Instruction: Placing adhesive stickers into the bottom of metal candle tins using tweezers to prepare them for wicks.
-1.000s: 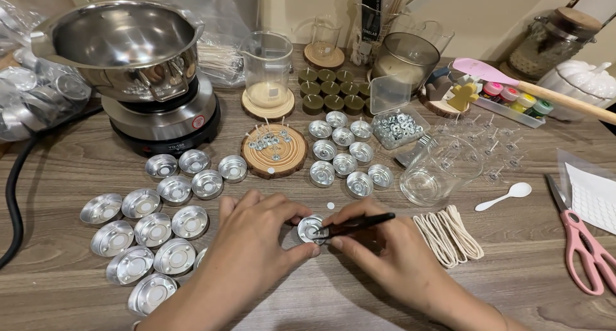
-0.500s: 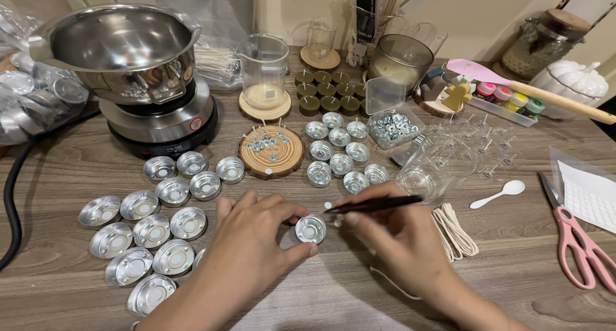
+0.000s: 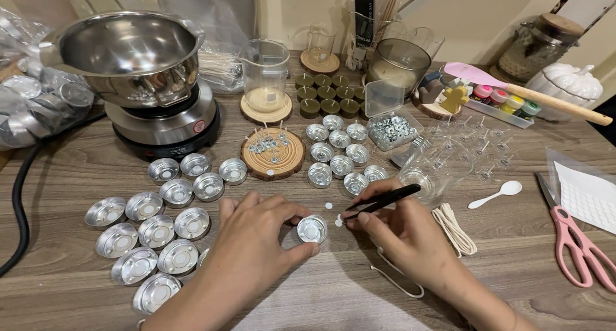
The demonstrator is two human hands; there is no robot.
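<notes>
A small silver tealight cup sits on the wooden table, low in the middle of the view, pinched at its rim between the thumb and curled fingertips of the left hand. Just to its right, the right hand has its fingers closed around black tweezers, whose tips point down at a tiny white round sticker lying on the table just beside the cup; whether the tips actually touch the sticker cannot be told. A second white dot lies a little above. A loose white wick string curls under the right wrist, and a bundle of cream wicks lies near that hand. To the left, empty silver cups stand in rows. Above the hands, a round wooden coaster holds small metal wick tabs, with more silver cups beside it. Further back stand a steel bowl on a small hot plate and a glass beaker. At far right lie pink scissors and a white spoon
</notes>
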